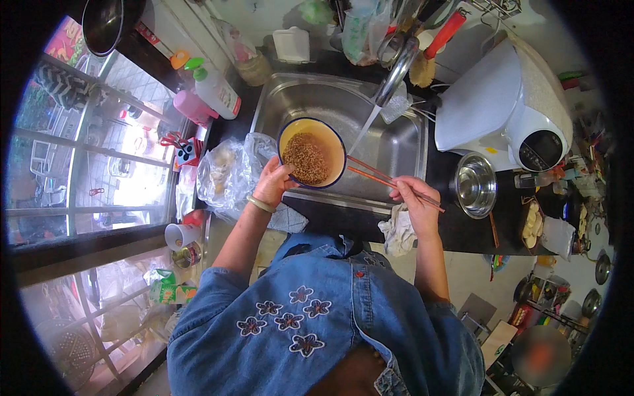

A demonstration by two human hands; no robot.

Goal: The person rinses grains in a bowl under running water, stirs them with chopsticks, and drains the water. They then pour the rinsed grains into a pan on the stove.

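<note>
My left hand (275, 184) grips the near left rim of a yellow enamel bowl with a dark blue edge (338, 153). Brown grains (308, 159) with some liquid lie in the tilted bowl, over the left part of the steel sink (391, 183). Just right of the bowl, my right hand (417, 199) holds a pair of wooden chopsticks (372, 174), their tips close to its rim. From the chrome faucet (396, 74) a stream of water (365, 129) runs into the sink, to the right of the bowl.
Plastic bags (225, 173) and a folded cloth (288, 218) lie left of the sink. A crumpled white rag (398, 230) hangs at the counter's front edge. To the right are a steel bowl (475, 185) and a white appliance (483, 99). Pump bottles (215, 91) line the window side.
</note>
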